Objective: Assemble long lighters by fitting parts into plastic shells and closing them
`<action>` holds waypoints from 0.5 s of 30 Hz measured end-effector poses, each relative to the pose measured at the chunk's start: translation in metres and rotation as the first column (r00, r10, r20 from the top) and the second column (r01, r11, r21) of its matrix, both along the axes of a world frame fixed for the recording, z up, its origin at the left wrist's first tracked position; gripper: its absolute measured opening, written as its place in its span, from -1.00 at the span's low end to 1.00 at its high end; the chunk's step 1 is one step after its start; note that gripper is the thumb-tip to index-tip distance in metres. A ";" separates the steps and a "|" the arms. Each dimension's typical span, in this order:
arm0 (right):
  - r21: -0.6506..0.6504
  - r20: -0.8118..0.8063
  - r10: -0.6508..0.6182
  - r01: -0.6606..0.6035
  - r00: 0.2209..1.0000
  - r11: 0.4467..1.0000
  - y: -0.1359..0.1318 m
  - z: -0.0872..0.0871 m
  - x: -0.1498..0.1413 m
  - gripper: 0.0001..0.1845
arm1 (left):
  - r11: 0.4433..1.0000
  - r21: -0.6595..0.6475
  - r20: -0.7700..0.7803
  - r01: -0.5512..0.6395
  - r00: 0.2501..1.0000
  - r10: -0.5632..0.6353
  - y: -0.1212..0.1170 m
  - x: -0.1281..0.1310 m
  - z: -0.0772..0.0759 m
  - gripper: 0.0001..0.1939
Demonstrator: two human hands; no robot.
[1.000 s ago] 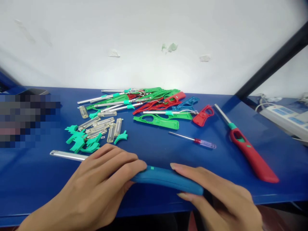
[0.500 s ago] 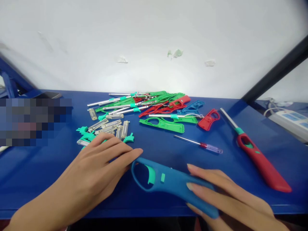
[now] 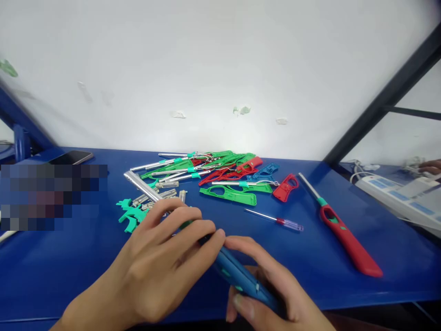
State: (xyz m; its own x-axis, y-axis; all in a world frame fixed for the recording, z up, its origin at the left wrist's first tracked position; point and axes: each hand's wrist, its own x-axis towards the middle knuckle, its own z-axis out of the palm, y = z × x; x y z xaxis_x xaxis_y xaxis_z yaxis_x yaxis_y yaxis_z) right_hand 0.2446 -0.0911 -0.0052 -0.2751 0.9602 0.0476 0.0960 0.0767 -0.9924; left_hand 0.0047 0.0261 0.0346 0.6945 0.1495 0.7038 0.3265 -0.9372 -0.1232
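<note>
A blue long-necked lighter is held between both hands above the front of the table, turned on its narrow edge so its seam shows. My left hand wraps round its front end, where the metal tube sticks out toward the far left; the fingers hide the trigger loop. Around the handle's rear, my right hand is closed, thumb below and fingers above. Beyond my left hand lie teal plastic triggers and clear fuel tanks. A screwdriver and a whole red lighter rest to the right.
Green shell halves, red shell pieces and metal tubes with wires are heaped near the wall. A phone lies back left. A white power strip and another person's hand are at right.
The blue lighter has been rolled from its flat side onto its edge, its metal tube now showing. My left hand has closed over its front end; my right hand's grip has shifted.
</note>
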 end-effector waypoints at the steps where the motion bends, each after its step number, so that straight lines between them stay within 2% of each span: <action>1: 0.035 0.017 -0.023 0.023 1.000 0.999 0.001 -0.003 -0.002 -0.29 | 1.000 0.016 0.009 0.006 1.000 -0.006 0.003 -0.001 0.000 -0.66; 6: 0.229 0.147 -0.226 0.189 0.963 0.955 0.005 -0.016 -0.003 -0.27 | 0.999 -0.033 -0.115 0.002 0.993 -0.005 0.009 -0.008 0.005 -0.56; 10: 0.331 0.274 -0.287 0.190 0.918 0.924 0.004 -0.019 -0.002 -0.19 | 0.989 -0.143 -0.174 -0.036 0.985 0.011 0.007 -0.014 0.012 -0.36; 13: 0.345 0.281 -0.313 0.209 0.907 0.915 0.003 -0.021 -0.003 -0.19 | 0.978 -0.197 -0.004 -0.064 0.998 0.065 0.003 -0.014 0.016 -0.35; 15: 0.315 0.249 -0.363 0.280 0.898 0.907 0.001 -0.023 -0.006 -0.24 | 0.947 -0.301 0.198 -0.109 0.965 0.174 -0.001 -0.011 0.017 -0.47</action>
State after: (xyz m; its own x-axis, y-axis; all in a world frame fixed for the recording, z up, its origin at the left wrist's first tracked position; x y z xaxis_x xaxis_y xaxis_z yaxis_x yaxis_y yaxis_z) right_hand 0.2381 -0.0900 -0.0287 0.0053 0.9607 0.2777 0.4456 0.2463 -0.8606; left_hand -0.0067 0.0247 0.0512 0.4849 0.4514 0.7491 0.4470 -0.8641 0.2314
